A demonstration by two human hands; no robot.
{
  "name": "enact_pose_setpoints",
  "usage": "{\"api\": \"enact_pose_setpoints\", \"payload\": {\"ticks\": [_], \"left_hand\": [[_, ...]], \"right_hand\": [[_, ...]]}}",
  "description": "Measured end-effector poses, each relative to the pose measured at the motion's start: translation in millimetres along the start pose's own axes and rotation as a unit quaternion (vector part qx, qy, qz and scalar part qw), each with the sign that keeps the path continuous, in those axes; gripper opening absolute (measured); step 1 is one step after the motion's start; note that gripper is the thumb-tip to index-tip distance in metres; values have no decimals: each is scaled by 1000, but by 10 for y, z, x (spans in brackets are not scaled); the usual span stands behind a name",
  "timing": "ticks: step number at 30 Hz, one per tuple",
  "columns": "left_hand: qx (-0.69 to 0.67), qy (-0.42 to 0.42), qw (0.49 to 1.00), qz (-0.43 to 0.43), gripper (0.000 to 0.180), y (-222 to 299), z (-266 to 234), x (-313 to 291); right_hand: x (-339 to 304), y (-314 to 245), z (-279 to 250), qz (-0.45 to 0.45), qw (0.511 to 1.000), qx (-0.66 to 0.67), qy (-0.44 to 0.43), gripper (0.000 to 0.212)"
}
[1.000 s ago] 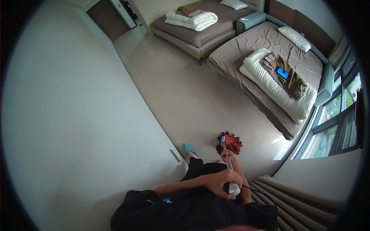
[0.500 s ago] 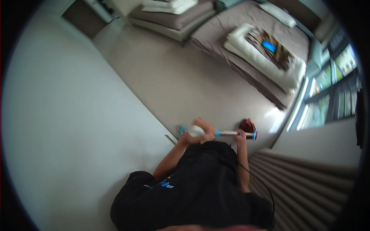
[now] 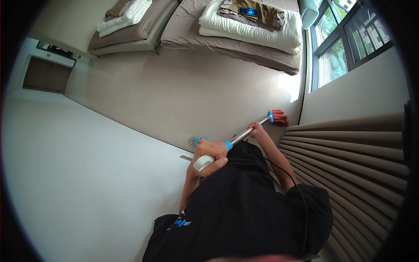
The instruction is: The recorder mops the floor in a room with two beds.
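A mop with a white grip, a metal pole and blue collars slants across in front of my body. Its red strip head is down at the floor near the wall and the curtain. My left hand is wrapped round the upper end, with the white grip's tip showing below the fingers. Further down the pole, closer to the red head, my right hand is closed round the metal. A light-blue slipper-like thing lies just beyond my left hand, partly hidden by it.
A white panel stands close on my left, a pleated brown curtain on my right. Ahead, beyond the pale floor, are a bed with a white quilt, clothes and phone, and a second bed. Windows are at the right.
The view has turned to the right. The mop has gone from nearly level to slanting, its red head now farther out and its strips spread. Both hands still hold it.
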State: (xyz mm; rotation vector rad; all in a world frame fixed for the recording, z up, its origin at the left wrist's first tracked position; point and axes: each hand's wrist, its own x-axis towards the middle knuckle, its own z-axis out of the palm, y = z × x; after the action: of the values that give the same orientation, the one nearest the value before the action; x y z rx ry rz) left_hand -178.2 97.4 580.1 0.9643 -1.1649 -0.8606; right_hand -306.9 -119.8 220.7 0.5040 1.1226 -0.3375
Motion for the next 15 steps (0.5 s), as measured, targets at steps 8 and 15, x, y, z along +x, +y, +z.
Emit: {"api": "enact_pose_setpoints", "payload": {"ticks": [8,15], "left_hand": [[247,-83,965,-32,27,352,333,175],[240,-89,967,8,33,494,241,147]], "right_hand": [[642,1141,248,161,926,-339,38,28],[684,1956,485,321,894,-310,37,28]]}}
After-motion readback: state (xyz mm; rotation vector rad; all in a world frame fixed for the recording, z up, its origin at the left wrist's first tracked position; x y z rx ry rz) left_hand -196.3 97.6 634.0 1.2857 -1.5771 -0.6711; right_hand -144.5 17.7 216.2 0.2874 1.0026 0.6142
